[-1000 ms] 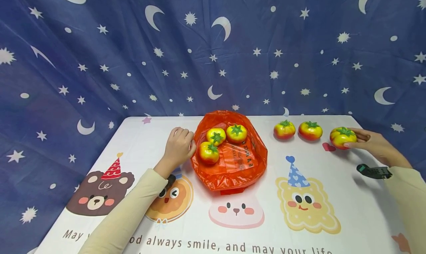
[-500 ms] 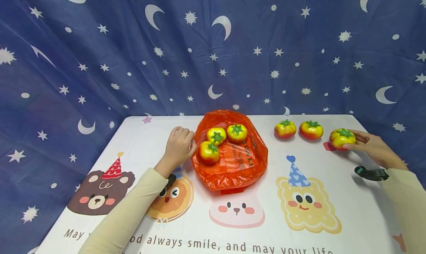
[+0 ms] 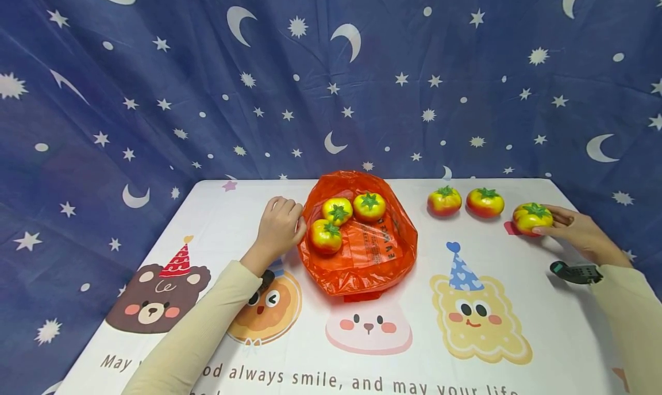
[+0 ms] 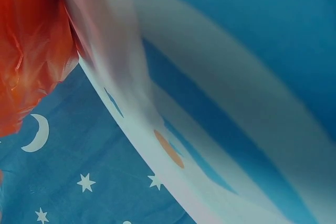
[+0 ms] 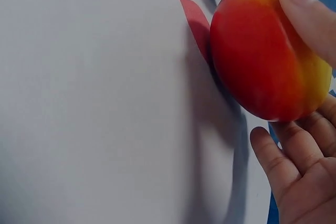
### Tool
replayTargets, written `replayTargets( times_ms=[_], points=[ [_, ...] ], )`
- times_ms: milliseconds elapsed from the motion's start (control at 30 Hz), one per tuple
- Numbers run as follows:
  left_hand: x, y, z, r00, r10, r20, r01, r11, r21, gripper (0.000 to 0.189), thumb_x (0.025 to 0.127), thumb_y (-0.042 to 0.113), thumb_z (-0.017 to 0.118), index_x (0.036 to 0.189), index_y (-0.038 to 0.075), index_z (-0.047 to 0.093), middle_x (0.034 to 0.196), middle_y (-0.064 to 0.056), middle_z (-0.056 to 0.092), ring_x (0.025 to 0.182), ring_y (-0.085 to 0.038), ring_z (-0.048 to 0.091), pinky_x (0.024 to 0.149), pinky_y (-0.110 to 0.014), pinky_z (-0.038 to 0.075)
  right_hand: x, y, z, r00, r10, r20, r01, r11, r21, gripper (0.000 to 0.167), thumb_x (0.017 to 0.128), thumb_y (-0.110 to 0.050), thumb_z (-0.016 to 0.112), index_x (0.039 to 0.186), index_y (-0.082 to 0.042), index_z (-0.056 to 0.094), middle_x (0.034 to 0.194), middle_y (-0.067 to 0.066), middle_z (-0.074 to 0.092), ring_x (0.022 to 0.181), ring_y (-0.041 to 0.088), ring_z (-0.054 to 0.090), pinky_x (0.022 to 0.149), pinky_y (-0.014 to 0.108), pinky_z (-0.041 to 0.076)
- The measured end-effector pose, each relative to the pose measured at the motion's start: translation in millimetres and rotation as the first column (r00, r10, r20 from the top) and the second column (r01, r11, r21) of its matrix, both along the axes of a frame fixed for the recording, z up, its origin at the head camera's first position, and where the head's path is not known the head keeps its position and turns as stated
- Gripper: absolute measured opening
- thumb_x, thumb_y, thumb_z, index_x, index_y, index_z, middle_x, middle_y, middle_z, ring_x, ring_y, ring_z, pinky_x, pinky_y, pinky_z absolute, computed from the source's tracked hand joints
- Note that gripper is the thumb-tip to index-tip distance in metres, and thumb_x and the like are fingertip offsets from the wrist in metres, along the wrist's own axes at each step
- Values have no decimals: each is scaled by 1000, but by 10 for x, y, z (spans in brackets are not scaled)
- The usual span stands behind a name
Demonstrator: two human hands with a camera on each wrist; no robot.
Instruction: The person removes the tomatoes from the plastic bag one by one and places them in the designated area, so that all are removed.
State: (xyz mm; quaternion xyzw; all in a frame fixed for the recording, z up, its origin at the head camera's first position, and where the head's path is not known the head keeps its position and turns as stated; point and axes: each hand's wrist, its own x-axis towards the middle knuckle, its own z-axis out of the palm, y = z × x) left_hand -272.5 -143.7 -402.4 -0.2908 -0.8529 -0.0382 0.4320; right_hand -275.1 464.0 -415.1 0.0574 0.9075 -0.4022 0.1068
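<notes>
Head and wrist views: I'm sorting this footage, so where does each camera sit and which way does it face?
Head: on the person's head, facing forward and down across the tablecloth to the starry curtain; both sleeved forearms, left grip and right grip show.
Left wrist: on that wrist, facing past the red plastic bag toward the curtain; its grip is at most a blur.
Right wrist: on that wrist, facing the tomato held between thumb and fingers.
Shared: head and right wrist both show that tomato.
</notes>
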Motion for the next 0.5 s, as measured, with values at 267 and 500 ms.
replayTargets(
  times_ms=[267, 500],
  points=[
    [7, -1, 2, 1000, 5, -6, -5, 1000, 0, 8, 75, 11, 56, 76, 3, 56, 71, -10, 57, 75, -30, 55, 88, -45, 47, -5, 0, -8, 1000, -5, 13, 5, 1000, -9, 98, 87, -37, 62, 145, 7, -3, 146, 40, 9, 126, 53, 16, 105, 65, 21],
    [1, -3, -2, 1000, 15, 13, -15, 1000, -7, 8, 76, 11, 56, 77, 3, 57, 71, -10, 57, 76, -30, 56, 88, -45, 46, 9, 4, -18, 1000, -10, 3, 10, 1000, -13, 96, 88, -37, 61, 146, 6, -2, 146, 40, 8, 127, 53, 14, 105, 66, 19]
  ],
)
